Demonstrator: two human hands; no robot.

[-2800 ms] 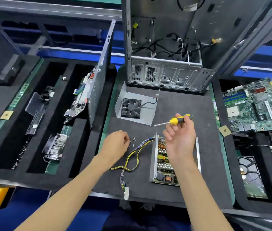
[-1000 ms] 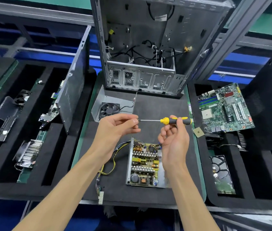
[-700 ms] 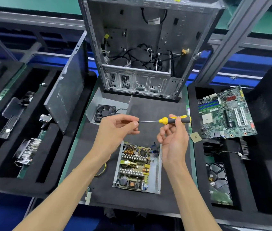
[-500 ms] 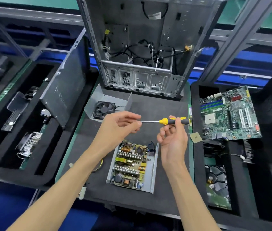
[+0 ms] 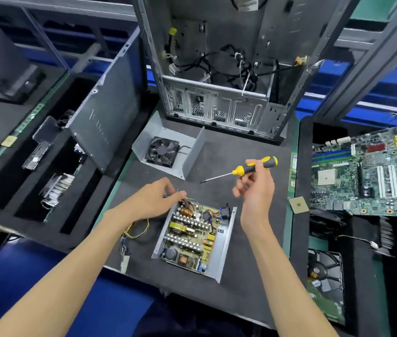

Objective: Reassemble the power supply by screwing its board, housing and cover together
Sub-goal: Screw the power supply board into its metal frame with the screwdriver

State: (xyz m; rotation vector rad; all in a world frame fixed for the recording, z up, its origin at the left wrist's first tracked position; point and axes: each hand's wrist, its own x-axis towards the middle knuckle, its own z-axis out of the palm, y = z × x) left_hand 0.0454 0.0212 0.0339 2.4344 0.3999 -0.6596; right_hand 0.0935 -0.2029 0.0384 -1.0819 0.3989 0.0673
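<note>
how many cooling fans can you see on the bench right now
1 clearly: the black fan inside the grey metal cover behind the power supply board. Others may be hidden in the foam trays.

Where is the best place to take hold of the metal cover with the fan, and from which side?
Probably pinch the cover's upright right wall from above: it stands free as a thin edge clear of the fan, while the base lies flat on the mat.

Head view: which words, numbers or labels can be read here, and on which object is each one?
No text is legible.
White sticker inside the computer case: print too blurred.
Motherboard: markings too small.
Green strip label at the mat's edge: too small.
Power supply board: no readable markings.
</note>
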